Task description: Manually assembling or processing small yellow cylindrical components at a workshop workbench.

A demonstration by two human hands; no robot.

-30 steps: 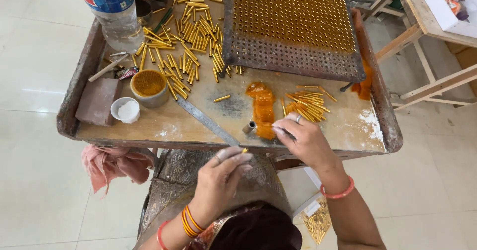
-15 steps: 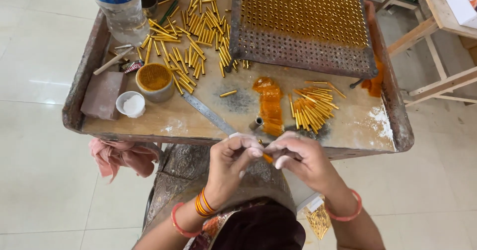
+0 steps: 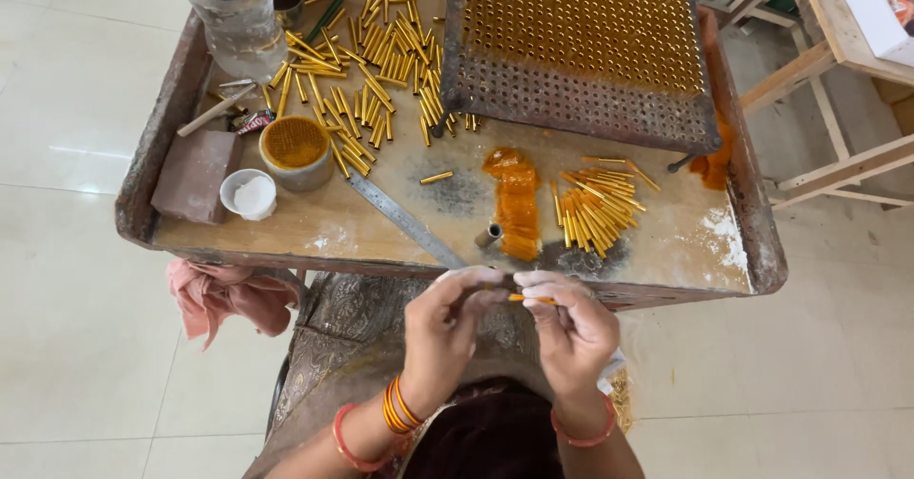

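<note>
Both hands, left hand (image 3: 440, 322) and right hand (image 3: 568, 322), pinch one yellow stick (image 3: 531, 299) (near tray (image 3: 762, 250) edge).

Head cam, steep down, near tray (image 3: 143, 222)

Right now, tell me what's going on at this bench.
A person seated at a worn tray table holds a thin yellow stick between the fingertips of both hands, left hand and right hand, just off the table's near edge. On the table lie a small pile of yellow sticks, a larger scatter of them, an orange lump, a metal ruler, a perforated rack filled with sticks, a cup of orange paste and a plastic bottle.
</note>
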